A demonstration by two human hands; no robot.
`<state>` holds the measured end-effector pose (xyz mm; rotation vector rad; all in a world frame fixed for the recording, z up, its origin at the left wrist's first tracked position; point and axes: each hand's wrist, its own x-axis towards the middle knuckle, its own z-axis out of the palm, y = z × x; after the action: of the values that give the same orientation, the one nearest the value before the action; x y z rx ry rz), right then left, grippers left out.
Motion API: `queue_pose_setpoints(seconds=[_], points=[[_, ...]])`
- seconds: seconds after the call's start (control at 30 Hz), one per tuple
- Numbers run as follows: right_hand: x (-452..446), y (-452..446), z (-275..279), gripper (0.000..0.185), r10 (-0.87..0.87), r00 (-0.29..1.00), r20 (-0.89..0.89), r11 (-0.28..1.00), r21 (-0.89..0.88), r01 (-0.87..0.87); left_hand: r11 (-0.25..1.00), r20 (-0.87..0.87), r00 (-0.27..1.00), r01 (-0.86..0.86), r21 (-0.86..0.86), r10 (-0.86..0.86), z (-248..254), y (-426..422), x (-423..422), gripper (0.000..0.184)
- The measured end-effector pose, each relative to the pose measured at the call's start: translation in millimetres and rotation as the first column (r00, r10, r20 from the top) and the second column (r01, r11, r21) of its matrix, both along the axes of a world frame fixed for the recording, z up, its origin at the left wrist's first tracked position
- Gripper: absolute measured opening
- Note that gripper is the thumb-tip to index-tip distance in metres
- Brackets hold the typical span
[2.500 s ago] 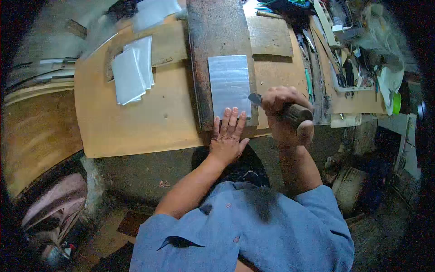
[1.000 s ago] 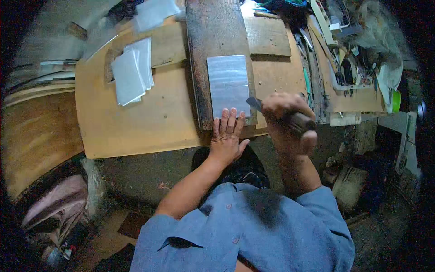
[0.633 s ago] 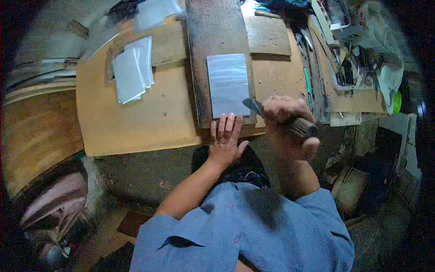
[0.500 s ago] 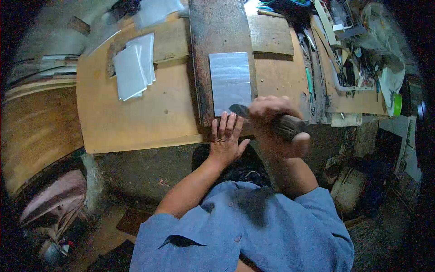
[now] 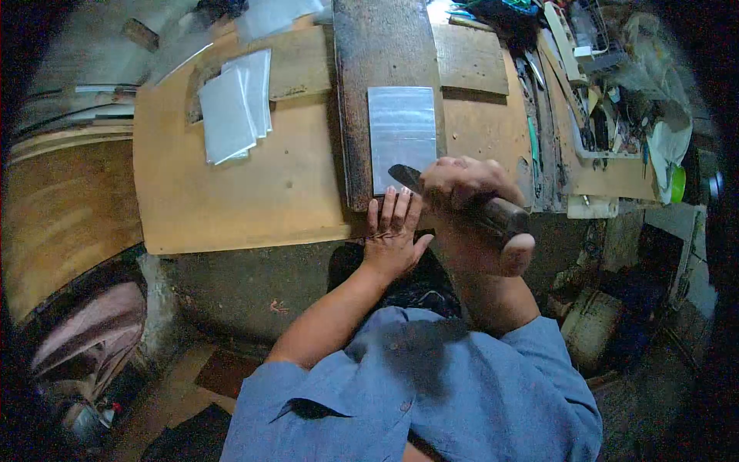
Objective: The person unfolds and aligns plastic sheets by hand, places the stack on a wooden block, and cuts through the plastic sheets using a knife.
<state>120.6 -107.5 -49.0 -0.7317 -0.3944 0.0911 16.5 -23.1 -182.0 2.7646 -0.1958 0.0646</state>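
Note:
A grey, glossy rectangular sheet [image 5: 402, 127] lies on a dark wooden plank [image 5: 385, 46] that runs away from me across the bench. My left hand [image 5: 391, 239] is flat with its fingers spread, the fingertips resting at the sheet's near edge. In my right fist [image 5: 469, 185] is a short knife with a dark, rounded blade [image 5: 403, 176] and a thick dark handle [image 5: 504, 215]. Its blade hovers at or just over the sheet's near right part; whether it touches cannot be made out. The sheet's near right corner is hidden behind the right hand.
Several similar pale sheets [image 5: 229, 115] lie fanned out on the wooden bench top [image 5: 254, 200] to the left. Flat boards [image 5: 473, 58] flank the plank. A white tray of tools [image 5: 612, 146] and a green-ended roll [image 5: 678, 183] stand on the right.
The right hand and knife have shifted slightly away from me and left over the sheet. The left hand stays at the sheet's near edge. The whole view has shifted a little.

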Motion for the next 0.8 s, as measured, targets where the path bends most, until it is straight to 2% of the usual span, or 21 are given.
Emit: queue_pose_setpoints(seconds=[0.03, 0.07, 0.13, 0.2, 0.27, 0.3, 0.33, 0.4, 0.53, 0.6, 0.67, 0.7, 0.73, 0.8], points=[[5.5, -1.9, 0.3, 0.066, 0.028, 0.997, 0.073, 0.995, -0.100, -0.021, 1.000, 0.001, 1.000, 0.005, 0.013, -0.005, 0.4, 0.6, -0.2, 0.084], [4.6, -2.2, -3.1, 0.066, 0.025, 0.997, 0.071, 0.995, -0.103, -0.017, 1.000, 0.000, 1.000, 0.009, 0.010, -0.009, 1.1, 0.6, -0.7, 0.084], [4.8, -1.5, -10.4, 0.067, -0.061, 0.994, -0.090, 0.981, -0.187, 0.044, 1.000, 0.017, 1.000, -0.010, 0.023, 0.009, 3.4, 1.2, 2.5, 0.086], [8.1, -7.5, -5.4, 0.066, -0.021, 0.995, -0.101, 0.989, -0.148, 0.006, 1.000, 0.025, 1.000, -0.008, 0.010, 0.008, 8.4, 1.4, 1.7, 0.087], [5.1, -12.0, 0.1, 0.065, -0.016, 0.998, -0.055, 0.998, 0.057, 0.019, 1.000, 0.035, 0.999, -0.014, -0.001, 0.014, 8.9, 1.6, 4.3, 0.088], [5.9, -19.1, 4.3, 0.065, 0.014, 1.000, 0.014, 0.997, -0.070, -0.013, 1.000, 0.040, 0.999, -0.020, 0.010, 0.020, 8.4, 1.1, 4.2, 0.089], [6.4, -19.8, -0.2, 0.065, 0.011, 1.000, 0.012, 0.997, -0.071, -0.010, 0.999, 0.047, 0.999, -0.025, 0.020, 0.024, 8.2, -0.2, 4.0, 0.090], [10.0, -22.5, -10.8, 0.066, -0.034, 0.998, -0.059, 0.971, -0.239, 0.019, 1.000, 0.039, 0.999, -0.021, 0.019, 0.020, 11.4, -1.5, 3.8, 0.090], [12.0, -31.1, -1.0, 0.065, -0.087, 0.995, 0.055, 0.979, -0.182, 0.095, 1.000, 0.026, 1.000, -0.013, 0.024, 0.012, 15.4, 0.6, 6.0, 0.090], [11.6, -34.9, 5.9, 0.068, -0.038, 0.999, 0.021, 0.976, -0.215, 0.041, 0.999, 0.029, 1.000, -0.011, 0.040, 0.010, 11.0, 0.2, 5.9, 0.089], [15.9, -36.0, -0.9, 0.070, -0.096, 0.990, -0.103, 0.964, -0.257, 0.067, 0.999, 0.037, 0.999, -0.003, 0.050, 0.001, 10.4, -2.8, 6.4, 0.089], [16.9, -33.0, -5.7, 0.068, -0.131, 0.986, -0.100, 0.986, -0.112, 0.120, 0.999, 0.026, 1.000, 0.000, 0.045, -0.002, 11.4, -1.6, 6.2, 0.089], [15.5, -36.4, -3.1, 0.068, -0.133, 0.986, -0.099, 0.986, -0.111, 0.122, 0.999, 0.014, 1.000, 0.002, 0.040, -0.003, 12.2, -0.7, 6.6, 0.088], [11.1, -44.3, 2.2, 0.065, -0.126, 0.992, 0.031, 0.977, -0.172, 0.129, 0.999, 0.016, 1.000, 0.001, 0.036, -0.002, 11.4, 0.6, 7.8, 0.087]])
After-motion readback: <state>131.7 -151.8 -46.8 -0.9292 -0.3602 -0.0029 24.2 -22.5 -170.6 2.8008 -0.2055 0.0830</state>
